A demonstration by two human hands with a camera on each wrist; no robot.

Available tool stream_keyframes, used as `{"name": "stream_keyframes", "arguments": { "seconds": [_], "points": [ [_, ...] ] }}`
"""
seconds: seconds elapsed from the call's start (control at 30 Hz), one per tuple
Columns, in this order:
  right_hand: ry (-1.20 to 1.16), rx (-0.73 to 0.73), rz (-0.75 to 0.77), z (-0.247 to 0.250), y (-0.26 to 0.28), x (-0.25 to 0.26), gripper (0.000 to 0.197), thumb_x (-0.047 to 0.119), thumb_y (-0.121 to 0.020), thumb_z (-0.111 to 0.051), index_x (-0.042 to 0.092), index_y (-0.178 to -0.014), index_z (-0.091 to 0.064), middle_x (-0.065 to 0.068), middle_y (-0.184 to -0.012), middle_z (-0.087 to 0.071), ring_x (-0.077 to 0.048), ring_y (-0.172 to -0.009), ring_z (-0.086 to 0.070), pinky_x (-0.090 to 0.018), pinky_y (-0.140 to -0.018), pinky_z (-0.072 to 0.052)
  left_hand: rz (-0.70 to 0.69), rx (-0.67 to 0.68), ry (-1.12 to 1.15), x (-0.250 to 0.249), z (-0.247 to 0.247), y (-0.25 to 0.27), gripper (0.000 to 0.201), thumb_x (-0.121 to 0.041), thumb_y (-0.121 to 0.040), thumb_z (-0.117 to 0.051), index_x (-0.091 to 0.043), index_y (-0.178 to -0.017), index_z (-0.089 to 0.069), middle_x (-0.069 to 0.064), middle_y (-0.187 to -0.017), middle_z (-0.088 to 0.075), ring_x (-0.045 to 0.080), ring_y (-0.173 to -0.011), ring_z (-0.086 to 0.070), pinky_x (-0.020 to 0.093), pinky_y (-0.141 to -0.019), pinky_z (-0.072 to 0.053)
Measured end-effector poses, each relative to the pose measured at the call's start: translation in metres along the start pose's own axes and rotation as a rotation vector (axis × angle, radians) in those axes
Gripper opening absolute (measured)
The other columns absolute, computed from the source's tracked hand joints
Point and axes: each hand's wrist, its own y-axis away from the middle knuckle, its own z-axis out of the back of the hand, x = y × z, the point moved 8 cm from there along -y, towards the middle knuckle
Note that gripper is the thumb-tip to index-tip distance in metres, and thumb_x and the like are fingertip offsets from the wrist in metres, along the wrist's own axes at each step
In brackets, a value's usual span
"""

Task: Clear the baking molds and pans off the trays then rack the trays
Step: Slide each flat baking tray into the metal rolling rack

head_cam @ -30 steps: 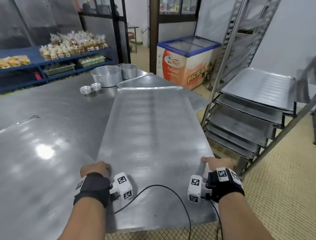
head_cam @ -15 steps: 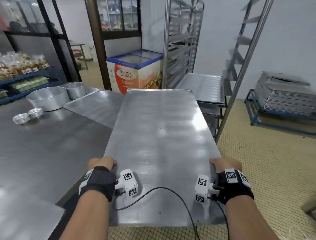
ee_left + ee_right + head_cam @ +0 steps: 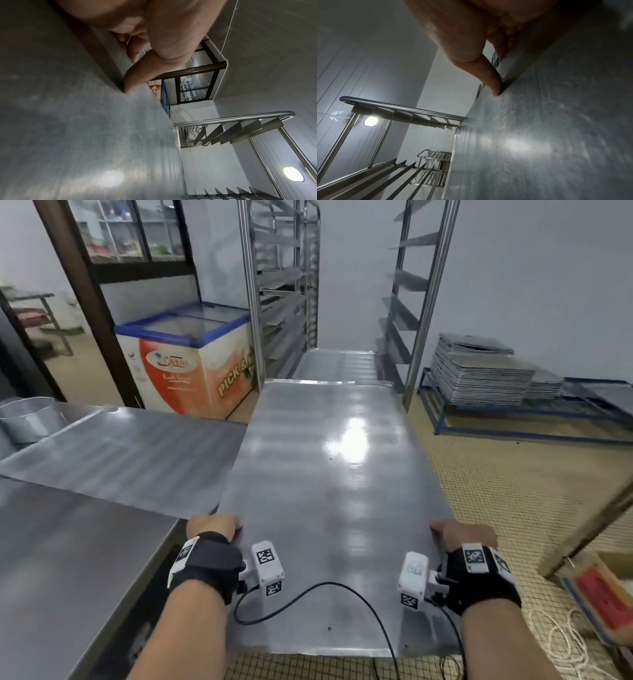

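Both hands grip one bare tray (image 3: 329, 491) by its long edges — the left hand (image 3: 212, 527) and the right hand (image 3: 462, 534) each have a thumb pressed on top and fingers curled under the rim. Beyond the grip, the tray's far end points at the open rack (image 3: 421, 302), where another tray (image 3: 337, 364) already sits on a low runner. Left of the grip, a second tray (image 3: 130, 453) lies on the table (image 3: 68, 559) (cleared, it seems) beside a round pan (image 3: 27, 419) — so at least that tray probably remains to be racked.
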Motion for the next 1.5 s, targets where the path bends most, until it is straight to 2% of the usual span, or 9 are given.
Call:
{"name": "stream_keyframes", "arguments": {
  "seconds": [0.13, 0.33, 0.5, 0.67, 0.8, 0.9, 1.07, 1.27, 1.5],
  "points": [
    [0.011, -0.026, -0.035, -0.022, -0.009, 0.009, 0.024, 0.008, -0.069, -0.078, -0.004, -0.067, -0.057, -0.017, -0.068, -0.065, -0.03, -0.066, -0.066, -0.045, -0.072, -0.059, -0.069, 0.065, -0.076, -0.03, -0.018, -0.039, 0.037, -0.013, -0.086, -0.068, 0.007, -0.117, -0.067, 0.02, -0.123, -0.065, 0.034, -0.108, -0.062, 0.036, -0.082, -0.046],
    [0.002, -0.042, -0.039, -0.061, -0.022, 0.024, 0.02, 0.006, -0.069, -0.077, -0.006, -0.076, -0.064, -0.016, -0.07, -0.068, -0.029, -0.061, -0.067, -0.033, -0.06, -0.054, -0.076, 0.11, -0.032, -0.062, -0.03, -0.09, 0.039, -0.01, -0.084, -0.071, 0.01, -0.118, -0.065, 0.022, -0.124, -0.064, 0.033, -0.109, -0.063, 0.032, -0.079, -0.043],
    [-0.031, -0.073, -0.052, -0.084, -0.036, 0.041, 0.027, 0.007, -0.074, -0.078, -0.001, -0.067, -0.053, -0.01, -0.064, -0.06, -0.023, -0.058, -0.06, -0.031, -0.062, -0.05, 0.001, 0.126, 0.007, -0.08, -0.04, -0.129, 0.028, 0.002, -0.075, -0.076, 0.005, -0.061, -0.051, 0.016, -0.094, -0.065, 0.025, -0.08, -0.055, 0.034, -0.074, -0.046],
    [-0.049, -0.07, -0.058, -0.107, -0.057, 0.054, 0.025, 0.011, -0.075, -0.079, 0.0, -0.072, -0.056, -0.009, -0.066, -0.062, -0.022, -0.059, -0.061, -0.025, -0.054, -0.044, -0.012, 0.132, -0.015, -0.105, -0.054, -0.154, 0.041, -0.002, -0.084, -0.072, -0.005, -0.056, -0.041, 0.013, -0.095, -0.055, 0.024, -0.084, -0.049, 0.03, -0.079, -0.042],
    [-0.034, -0.079, -0.07, -0.126, -0.08, 0.072, 0.026, 0.012, -0.073, -0.081, -0.001, -0.075, -0.058, -0.011, -0.069, -0.063, -0.023, -0.061, -0.063, -0.028, -0.06, -0.048, 0.015, 0.163, 0.02, -0.122, -0.07, -0.175, 0.025, -0.004, -0.082, -0.074, 0.015, -0.091, -0.061, 0.02, -0.113, -0.064, 0.031, -0.091, -0.058, 0.032, -0.078, -0.04],
    [-0.016, -0.094, -0.08, -0.142, -0.104, 0.089, 0.028, 0.01, -0.073, -0.081, -0.003, -0.073, -0.056, -0.01, -0.064, -0.058, -0.021, -0.057, -0.059, -0.032, -0.065, -0.048, 0.016, 0.159, 0.007, -0.144, -0.081, -0.19, 0.047, -0.005, -0.082, -0.075, 0.013, -0.123, -0.058, 0.021, -0.126, -0.062, 0.037, -0.112, -0.061, 0.034, -0.087, -0.044],
    [-0.003, -0.078, -0.078, -0.173, -0.15, 0.12, 0.034, 0.013, -0.07, -0.083, -0.008, -0.084, -0.061, -0.015, -0.07, -0.064, -0.026, -0.063, -0.065, -0.031, -0.062, -0.052, 0.012, 0.149, 0.01, -0.184, -0.106, -0.224, 0.046, -0.005, -0.082, -0.074, 0.011, -0.121, -0.058, 0.021, -0.121, -0.064, 0.037, -0.109, -0.062, 0.033, -0.087, -0.045],
    [0.035, -0.068, -0.079, -0.201, -0.202, 0.166, 0.034, 0.015, -0.071, -0.083, -0.006, -0.086, -0.062, -0.018, -0.075, -0.065, -0.027, -0.065, -0.064, -0.032, -0.063, -0.05, -0.059, 0.127, -0.003, -0.236, -0.139, -0.263, 0.013, -0.002, -0.084, -0.068, 0.003, -0.09, -0.057, 0.015, -0.094, -0.061, 0.029, -0.081, -0.056, 0.028, -0.075, -0.043],
    [0.071, -0.063, -0.056, -0.221, -0.247, 0.212, 0.029, 0.014, -0.071, -0.081, -0.004, -0.082, -0.06, -0.015, -0.071, -0.064, -0.027, -0.063, -0.065, -0.032, -0.06, -0.052, -0.073, 0.121, -0.057, -0.286, -0.173, -0.289, 0.041, -0.003, -0.086, -0.066, 0.007, -0.124, -0.054, 0.019, -0.121, -0.061, 0.037, -0.111, -0.06, 0.03, -0.079, -0.04]
  ]
}}
